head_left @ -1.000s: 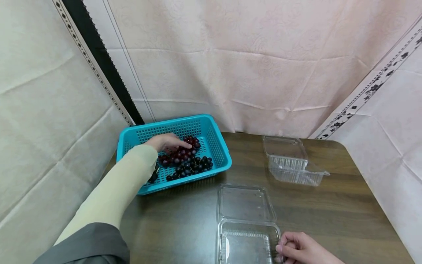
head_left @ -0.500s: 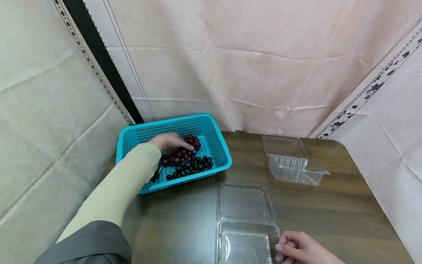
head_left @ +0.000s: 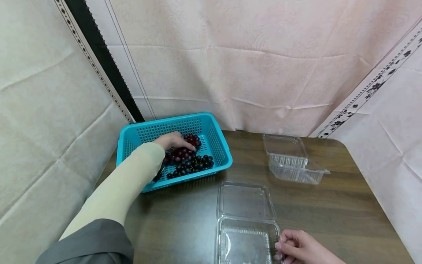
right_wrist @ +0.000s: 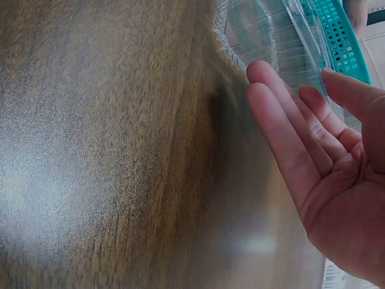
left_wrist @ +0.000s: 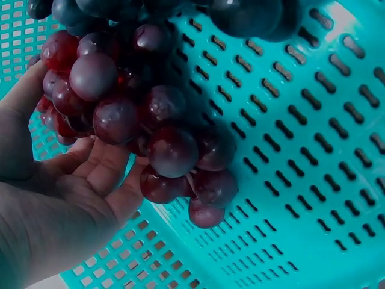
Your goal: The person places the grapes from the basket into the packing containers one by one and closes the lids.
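My left hand (head_left: 174, 140) reaches into a blue perforated plastic basket (head_left: 218, 141) and holds a bunch of red grapes (left_wrist: 117, 117). In the left wrist view the thumb is at one side of the bunch and the fingers (left_wrist: 103, 171) curl beneath it. A bunch of dark, nearly black grapes (head_left: 194, 165) lies beside it in the basket. At the near edge of the table, my right hand (head_left: 298, 246) pinches the right rim of an open clear plastic clamshell container (head_left: 245, 242) between thumb and fingers. The container's lid (head_left: 245, 201) lies folded back, away from me.
More clear clamshell containers (head_left: 293, 172), nested and open, stand at the back right of the wooden table (head_left: 316, 205). Pale cloth curtains (head_left: 257, 73) hang behind and on both sides. The basket stands against the back curtain.
My left hand has shifted slightly to the right over the red grapes, its fingers deeper around the bunch. The right hand stays at the container's rim.
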The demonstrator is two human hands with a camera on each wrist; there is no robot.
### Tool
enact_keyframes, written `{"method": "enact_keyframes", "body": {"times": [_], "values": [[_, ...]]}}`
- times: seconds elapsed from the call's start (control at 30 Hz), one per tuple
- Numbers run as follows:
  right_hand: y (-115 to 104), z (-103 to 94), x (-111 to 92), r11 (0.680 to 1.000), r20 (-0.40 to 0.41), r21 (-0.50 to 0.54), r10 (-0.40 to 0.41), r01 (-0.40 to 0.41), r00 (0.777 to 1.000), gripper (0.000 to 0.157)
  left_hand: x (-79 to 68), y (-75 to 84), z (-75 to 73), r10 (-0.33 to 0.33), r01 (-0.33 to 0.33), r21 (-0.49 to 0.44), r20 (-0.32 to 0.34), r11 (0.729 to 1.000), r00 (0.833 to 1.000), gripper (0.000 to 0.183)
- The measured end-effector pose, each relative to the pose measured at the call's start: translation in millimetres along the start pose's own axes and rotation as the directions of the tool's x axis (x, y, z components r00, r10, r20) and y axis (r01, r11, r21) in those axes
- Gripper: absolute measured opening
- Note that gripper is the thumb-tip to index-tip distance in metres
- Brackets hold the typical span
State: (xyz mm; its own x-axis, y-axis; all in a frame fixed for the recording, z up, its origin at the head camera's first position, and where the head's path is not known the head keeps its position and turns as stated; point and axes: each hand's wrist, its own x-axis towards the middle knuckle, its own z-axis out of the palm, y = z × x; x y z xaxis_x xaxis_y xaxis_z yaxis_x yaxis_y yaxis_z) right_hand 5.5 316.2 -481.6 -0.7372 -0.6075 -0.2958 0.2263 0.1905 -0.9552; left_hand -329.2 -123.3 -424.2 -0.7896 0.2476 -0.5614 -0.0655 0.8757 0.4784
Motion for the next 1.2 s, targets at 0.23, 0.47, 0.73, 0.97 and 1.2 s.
{"method": "enact_keyframes", "body": {"times": [0.23, 0.47, 0.73, 0.97, 1.2], "values": [[0, 1.0, 0, 0.999, -0.004, -0.026, -0.028, 0.028, 1.0, 0.02, -0.4, -3.7, 1.2, -0.008, 0.008, -0.066, 0.008, 0.998, 1.0, 0.097], [-3, 2.8, 2, 1.0, -0.017, -0.01, 0.024, -0.024, 1.0, 0.022, -3.5, -4.7, 2.4, -0.013, 0.01, -0.118, -0.021, 0.993, 1.0, 0.092], [-8, 3.2, 3, 0.997, -0.031, -0.004, 0.071, -0.072, 0.997, 0.024, -9.6, -4.2, -3.7, 0.035, -0.049, -0.242, -0.062, 0.969, 0.997, 0.088], [-8, 3.9, 4, 0.998, -0.035, -0.029, 0.055, -0.056, 0.998, 0.022, -11.5, -10.5, -11.0, 0.065, -0.08, -0.402, -0.052, 0.912, 0.997, 0.091], [-13, 2.3, 4, 0.998, -0.035, -0.031, 0.058, -0.059, 0.998, 0.023, -20.9, -6.9, -18.3, 0.13, -0.153, -0.547, -0.081, 0.823, 0.988, 0.087]]}}
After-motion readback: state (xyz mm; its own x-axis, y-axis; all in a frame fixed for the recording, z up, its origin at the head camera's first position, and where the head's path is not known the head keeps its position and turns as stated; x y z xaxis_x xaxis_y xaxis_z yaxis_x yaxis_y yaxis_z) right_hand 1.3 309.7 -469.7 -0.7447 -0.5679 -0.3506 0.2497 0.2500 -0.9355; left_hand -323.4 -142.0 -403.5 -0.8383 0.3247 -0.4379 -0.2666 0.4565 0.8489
